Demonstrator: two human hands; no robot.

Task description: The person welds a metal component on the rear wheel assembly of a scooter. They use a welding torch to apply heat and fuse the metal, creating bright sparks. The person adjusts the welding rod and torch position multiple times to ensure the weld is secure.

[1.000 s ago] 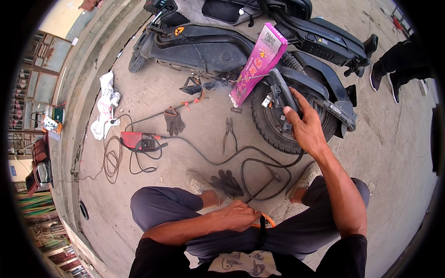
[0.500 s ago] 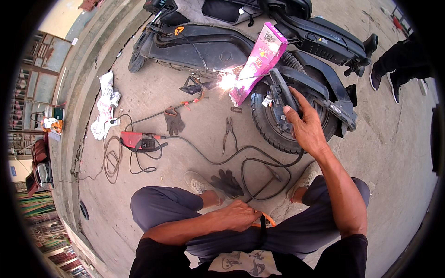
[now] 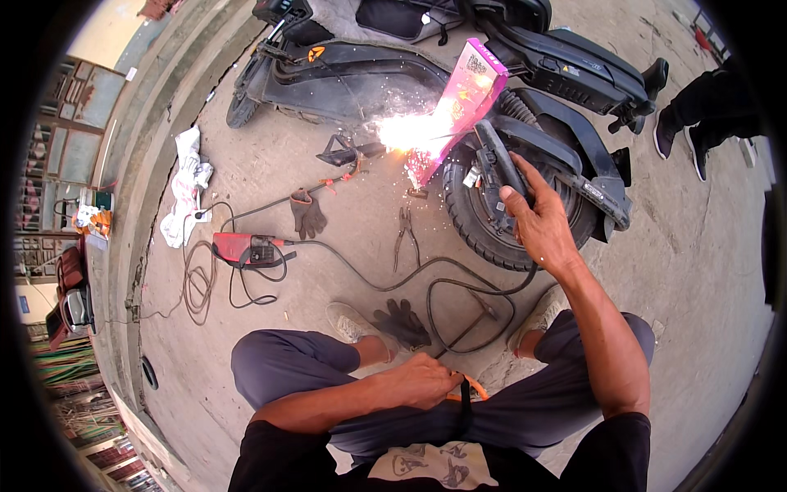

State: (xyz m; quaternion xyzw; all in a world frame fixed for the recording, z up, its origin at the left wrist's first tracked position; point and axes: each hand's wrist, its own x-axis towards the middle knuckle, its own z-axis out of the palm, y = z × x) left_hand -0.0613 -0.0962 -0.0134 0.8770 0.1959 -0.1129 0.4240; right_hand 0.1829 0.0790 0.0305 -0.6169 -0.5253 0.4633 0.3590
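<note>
The electrode holder (image 3: 498, 161) is gripped in the right hand (image 3: 541, 221), seen over the rear tyre (image 3: 466, 216). Sparks (image 3: 408, 135) burst beside the pink box (image 3: 477, 75); slow, even motion seems best. The left hand (image 3: 422, 382) curls by an orange loop (image 3: 474, 389); whether it grips, I cannot tell.

The tyre (image 3: 482, 243) is matt black rubber with rough tread. In front of it, the holder (image 3: 495, 154) looks like dull dark plastic. Above the tyre's left, the pink carton (image 3: 473, 86) appears smooth, glossy card. Left of the tyre are metal pliers (image 3: 405, 219) and, farther out, a matt cloth glove (image 3: 309, 217). Rough concrete floor (image 3: 361, 221) surrounds it.
</note>
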